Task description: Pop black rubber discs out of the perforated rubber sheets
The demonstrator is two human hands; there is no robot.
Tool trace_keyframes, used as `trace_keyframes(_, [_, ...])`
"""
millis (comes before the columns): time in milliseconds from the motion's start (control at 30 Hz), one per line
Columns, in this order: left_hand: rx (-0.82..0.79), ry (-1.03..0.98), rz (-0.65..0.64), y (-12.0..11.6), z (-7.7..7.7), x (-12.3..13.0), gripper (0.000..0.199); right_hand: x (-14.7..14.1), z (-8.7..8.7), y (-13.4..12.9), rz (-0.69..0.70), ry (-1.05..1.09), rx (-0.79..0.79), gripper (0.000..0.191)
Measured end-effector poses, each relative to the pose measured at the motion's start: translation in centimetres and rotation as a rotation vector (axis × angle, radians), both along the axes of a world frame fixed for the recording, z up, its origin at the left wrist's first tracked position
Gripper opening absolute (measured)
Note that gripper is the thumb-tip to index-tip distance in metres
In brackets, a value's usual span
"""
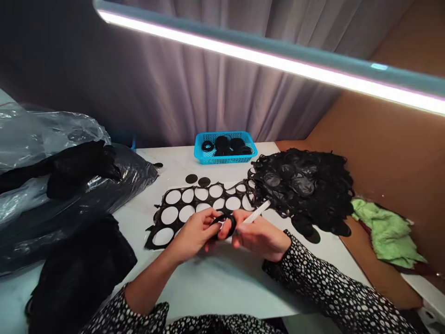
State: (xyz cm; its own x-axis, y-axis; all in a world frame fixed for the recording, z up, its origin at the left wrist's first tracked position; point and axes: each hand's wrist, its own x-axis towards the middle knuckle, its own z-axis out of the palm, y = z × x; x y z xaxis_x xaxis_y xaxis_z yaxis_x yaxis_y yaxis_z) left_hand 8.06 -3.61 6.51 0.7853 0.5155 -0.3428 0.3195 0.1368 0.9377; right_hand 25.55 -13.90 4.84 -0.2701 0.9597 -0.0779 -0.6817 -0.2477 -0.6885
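Hands (195, 233) (261, 237) together, grasping black ring (233, 226) and white tool (257, 211), tabletop (208, 283) stretching to near edge

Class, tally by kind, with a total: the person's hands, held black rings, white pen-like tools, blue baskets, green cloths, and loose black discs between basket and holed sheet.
Left hand and right hand: 2
Held black ring: 1
White pen-like tool: 1
Blue basket: 1
Green cloth: 1
Loose black discs: 2
Total: 8
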Motion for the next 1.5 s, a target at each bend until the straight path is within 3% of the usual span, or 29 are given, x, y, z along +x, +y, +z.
trace_keyframes(100, [0.376,0.029,0.015,1.4,-0.7,-2.0,0.023,0.8,1.8,0.7,0.101,-0.268,-0.041,0.032])
trace_keyframes(200, [0.718,0.129,0.115,3.2,-1.9,-4.5,0.022,3.4,4.2,3.2,0.114,-0.596,0.011,0.033])
trace_keyframes(300, [0.912,0.182,0.16,4.6,-3.5,-6.3,0.019,6.8,6.5,8.0,-0.015,-0.953,0.098,0.031])
trace_keyframes(400, [0.972,0.187,0.169,5.2,-5.1,-7.2,0.019,9.9,7.4,14.8,-0.201,-1.287,0.2,0.022])
trace_keyframes(467, [0.969,0.201,0.161,5.3,-5.9,-7.4,0.02,11.3,7.3,19.7,-0.351,-1.619,0.236,0.02])
trace_keyframes(600, [0.998,0.234,0.15,5.1,-6.5,-7.4,0.023,11.3,5.7,28.6,-0.478,-1.83,0.305,0.014])
trace_keyframes(700, [1.015,0.261,0.149,4.9,-6.3,-7.4,0.026,9.5,3.4,33.1,-0.406,-1.92,0.38,0.003])
trace_keyframes(833, [1.022,0.276,0.138,4.5,-6.0,-7.4,0.029,7.0,-0.1,36.0,-0.164,-1.966,0.395,0.029])
trace_keyframes(933, [1.04,0.291,0.131,4.3,-5.9,-7.3,0.034,6.7,-1.4,36.7,-0.061,-1.952,0.36,0.034])
trace_keyframes(1067, [1.061,0.282,0.145,4.3,-6.2,-7.1,0.046,7.7,-1.3,36.5,-0.072,-1.881,0.281,0.022])
trace_keyframes(1133, [1.062,0.291,0.143,4.4,-6.3,-6.9,0.038,8.1,-0.6,36.2,-0.126,-1.825,0.254,0.011])
trace_keyframes(1233, [1.063,0.317,0.114,4.5,-6.2,-6.6,0.017,8.1,1.1,34.8,-0.232,-1.732,0.254,0.013])
trace_keyframes(1367, [1.095,0.354,0.1,4.3,-6.0,-6.4,0.017,6.5,3.8,29.3,-0.308,-1.57,0.318,0.007])
trace_keyframes(1433, [1.092,0.356,0.11,4.3,-5.9,-6.3,0.015,4.7,3.8,24.6,-0.169,-1.44,0.374,0.013])
trace_keyframes(1500, [1.047,0.294,0.133,4.4,-5.8,-6.1,0.012,2.4,2.6,19.5,0.284,-1.1,0.389,0.017])
